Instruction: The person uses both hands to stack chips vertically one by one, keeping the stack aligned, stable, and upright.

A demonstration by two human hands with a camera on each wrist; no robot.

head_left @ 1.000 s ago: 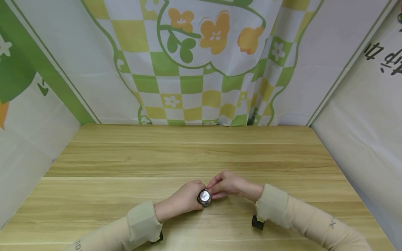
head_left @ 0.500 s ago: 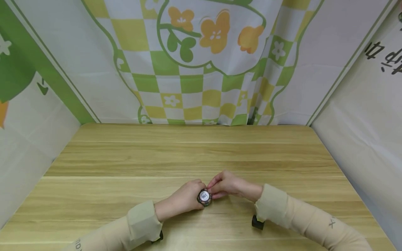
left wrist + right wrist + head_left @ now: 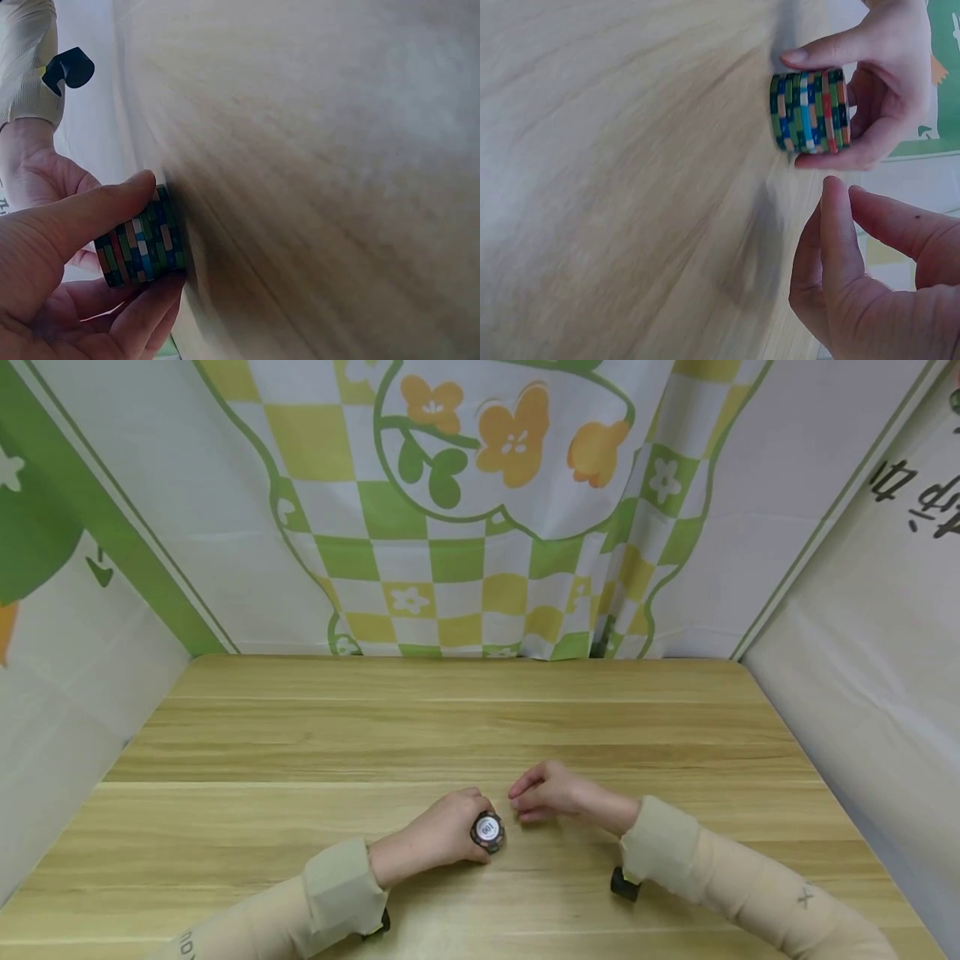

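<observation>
A short stack of poker chips (image 3: 488,832) stands on the wooden table, its top chip marked 100. Blue, green, red and tan bands show along the side of the stack (image 3: 810,112) in the right wrist view. My left hand (image 3: 448,831) grips it from the left, thumb on the near side and fingers curled round the far side. A little to the right of the chips is my right hand (image 3: 551,792), apart from them. In the right wrist view its thumb and fingertips (image 3: 831,187) come close together with nothing between them.
The wood-grain table (image 3: 375,727) runs back to a checked, flowered curtain (image 3: 457,552). Pale fabric walls close in both sides. A black wrist camera (image 3: 624,885) hangs beneath the right cuff.
My right hand has let go of the stack's edge and drawn back a little to the right. My left hand and the chips have stayed put.
</observation>
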